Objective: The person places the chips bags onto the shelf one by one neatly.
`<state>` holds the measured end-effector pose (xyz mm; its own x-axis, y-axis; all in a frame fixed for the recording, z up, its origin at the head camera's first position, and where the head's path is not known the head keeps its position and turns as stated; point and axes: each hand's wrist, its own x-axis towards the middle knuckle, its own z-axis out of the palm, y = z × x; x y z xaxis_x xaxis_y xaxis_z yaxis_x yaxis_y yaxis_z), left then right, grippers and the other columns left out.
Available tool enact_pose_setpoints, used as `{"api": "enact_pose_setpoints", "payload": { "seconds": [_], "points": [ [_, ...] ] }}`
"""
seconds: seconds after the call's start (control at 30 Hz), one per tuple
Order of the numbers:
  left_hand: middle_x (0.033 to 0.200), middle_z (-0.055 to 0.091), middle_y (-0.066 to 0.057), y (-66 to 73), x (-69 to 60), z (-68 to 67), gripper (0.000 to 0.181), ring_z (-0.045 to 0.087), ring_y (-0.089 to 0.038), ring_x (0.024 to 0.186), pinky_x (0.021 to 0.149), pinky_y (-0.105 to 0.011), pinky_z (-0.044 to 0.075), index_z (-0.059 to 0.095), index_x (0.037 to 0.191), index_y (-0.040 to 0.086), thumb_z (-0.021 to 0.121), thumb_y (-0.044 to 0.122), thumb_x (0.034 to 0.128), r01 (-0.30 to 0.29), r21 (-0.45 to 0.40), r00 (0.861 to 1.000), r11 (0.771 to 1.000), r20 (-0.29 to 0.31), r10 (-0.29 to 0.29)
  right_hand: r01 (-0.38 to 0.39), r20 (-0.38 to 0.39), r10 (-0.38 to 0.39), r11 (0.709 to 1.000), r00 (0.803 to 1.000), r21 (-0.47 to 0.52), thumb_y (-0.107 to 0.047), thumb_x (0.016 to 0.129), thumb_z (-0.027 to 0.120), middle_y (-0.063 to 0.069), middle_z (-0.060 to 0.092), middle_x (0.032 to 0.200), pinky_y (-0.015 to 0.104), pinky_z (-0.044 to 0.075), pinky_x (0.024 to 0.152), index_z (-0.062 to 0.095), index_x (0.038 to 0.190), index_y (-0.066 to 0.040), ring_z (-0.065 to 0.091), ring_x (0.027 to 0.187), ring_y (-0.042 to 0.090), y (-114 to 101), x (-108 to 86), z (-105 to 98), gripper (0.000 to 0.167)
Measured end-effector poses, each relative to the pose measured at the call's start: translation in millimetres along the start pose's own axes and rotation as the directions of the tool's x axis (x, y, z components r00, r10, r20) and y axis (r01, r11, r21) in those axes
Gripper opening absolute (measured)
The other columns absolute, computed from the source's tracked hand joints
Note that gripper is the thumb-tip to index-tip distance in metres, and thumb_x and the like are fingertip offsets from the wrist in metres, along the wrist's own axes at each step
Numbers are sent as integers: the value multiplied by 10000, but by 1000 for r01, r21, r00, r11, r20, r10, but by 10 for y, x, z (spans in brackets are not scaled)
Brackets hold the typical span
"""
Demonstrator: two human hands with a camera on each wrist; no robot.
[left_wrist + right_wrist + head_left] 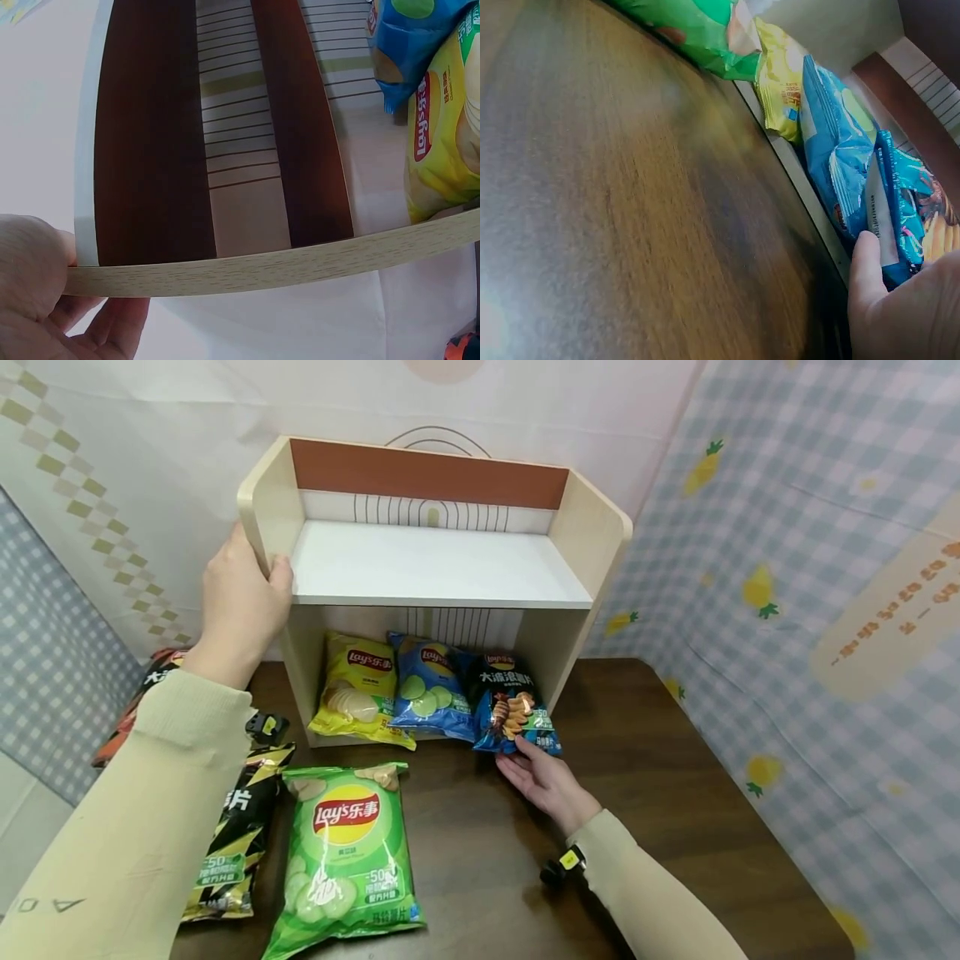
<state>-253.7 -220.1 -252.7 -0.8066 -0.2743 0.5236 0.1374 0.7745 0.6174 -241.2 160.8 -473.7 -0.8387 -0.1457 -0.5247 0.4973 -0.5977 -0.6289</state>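
Observation:
A small two-level shelf point(442, 564) holds three chip bags in its lower level: yellow point(358, 689), blue point(431, 687) and, at the right, black and blue point(513, 710). My left hand point(243, 602) grips the left side panel point(247, 271), thumb on the inner side and fingers outside. At the bottom edge of the black and blue bag, my right hand point(543, 783) holds on with thumb in front and fingers beneath. In the right wrist view, a fingertip of my right hand point(907, 307) touches this bag's barcode side point(881, 214).
A green chip bag point(347, 852) lies on the brown table point(480, 877) before the shelf. Left of it is a black and yellow bag point(238, 843), partly behind my left sleeve. A red and black bag point(123, 735) is farther left. Patterned cloth point(750, 568) hangs around the table.

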Motion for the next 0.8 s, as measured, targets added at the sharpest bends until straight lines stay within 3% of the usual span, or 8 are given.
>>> {"api": "enact_pose_setpoints", "payload": {
  "seconds": [0.17,0.33,0.47,0.6,0.67,0.8],
  "points": [
    [1275,540,-299,-1,3,6,479,516,-474,1159,972,-567,389,446,1324,-63,453,235,950,-7,-8,1000,1000,-3,7,31,-19,-30,999,999,21,-106,981,555,209,481,1292,362,468,952,312,1422,-7,557,1146,281,-69,44,82,513],
    [1285,536,-294,-6,6,6,482,514,-467,1166,979,-563,387,441,1337,-54,451,236,952,1,-8,1000,1000,2,-1,72,-25,-70,995,997,74,-72,989,524,220,365,1436,338,453,968,219,1494,-29,468,1256,285,-140,105,185,592],
    [1290,535,-292,-6,7,16,485,512,-465,1170,984,-560,385,438,1345,-47,450,239,953,10,-8,1000,1000,11,-9,124,-70,-128,990,989,-61,-78,990,525,240,380,1404,302,487,915,137,1518,-39,544,1156,257,-140,187,189,656],
    [1295,531,-292,-12,4,24,489,510,-454,1178,987,-554,385,433,1351,-45,448,240,954,15,-16,1000,1000,15,-15,160,-134,-201,950,970,-266,-114,979,561,219,489,1214,266,530,810,197,1478,-4,660,877,192,-105,297,160,627],
    [1290,533,-292,-18,4,22,486,512,-451,1177,986,-553,387,436,1347,-46,448,239,954,14,-18,1000,1000,9,-14,167,-141,-218,938,966,-305,-121,975,573,211,507,1166,262,536,790,243,1451,18,670,802,167,-90,350,159,596],
    [1279,538,-297,-17,14,17,485,515,-459,1168,977,-561,388,442,1340,-51,446,237,951,8,-14,1000,1000,0,-8,170,-138,-219,938,966,-301,-131,969,587,215,512,1167,260,536,787,251,1441,41,677,788,163,-76,427,158,605]
  ]
}}
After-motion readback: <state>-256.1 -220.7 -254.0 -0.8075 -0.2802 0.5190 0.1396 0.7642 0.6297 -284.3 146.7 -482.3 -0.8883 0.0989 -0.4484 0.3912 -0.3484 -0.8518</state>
